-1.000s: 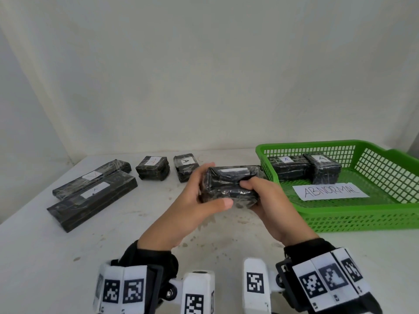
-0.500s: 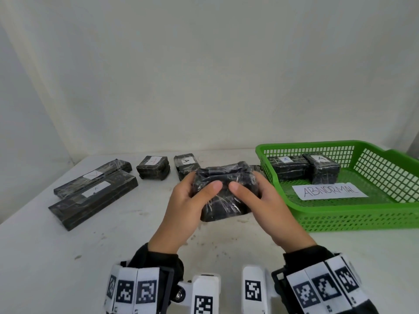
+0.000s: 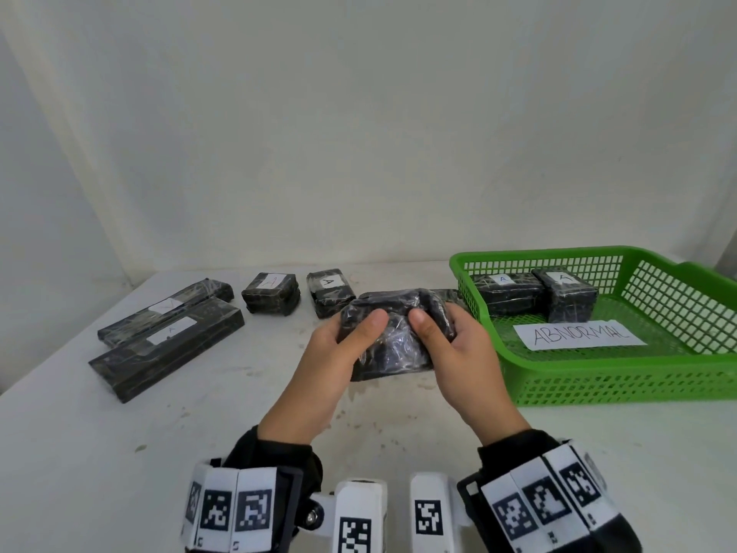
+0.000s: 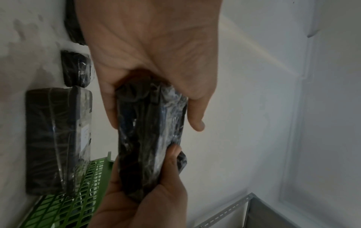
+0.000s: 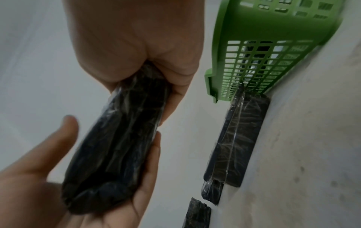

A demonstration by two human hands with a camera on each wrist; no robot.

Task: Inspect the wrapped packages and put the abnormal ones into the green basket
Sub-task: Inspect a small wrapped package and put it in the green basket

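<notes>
The left hand (image 3: 339,353) and the right hand (image 3: 458,353) each grip one end of a black wrapped package (image 3: 393,345), thumbs pressed on its near face and fingers curled behind it. They hold it above the white desk (image 3: 119,453), just left of the green basket (image 3: 622,377). Two wrapped packages (image 3: 534,295) lie in the basket beside a paper marked ABNORMAL (image 3: 578,335). Two small packages (image 3: 299,293) and two long packages (image 3: 167,333) lie on the desk to the left.
</notes>
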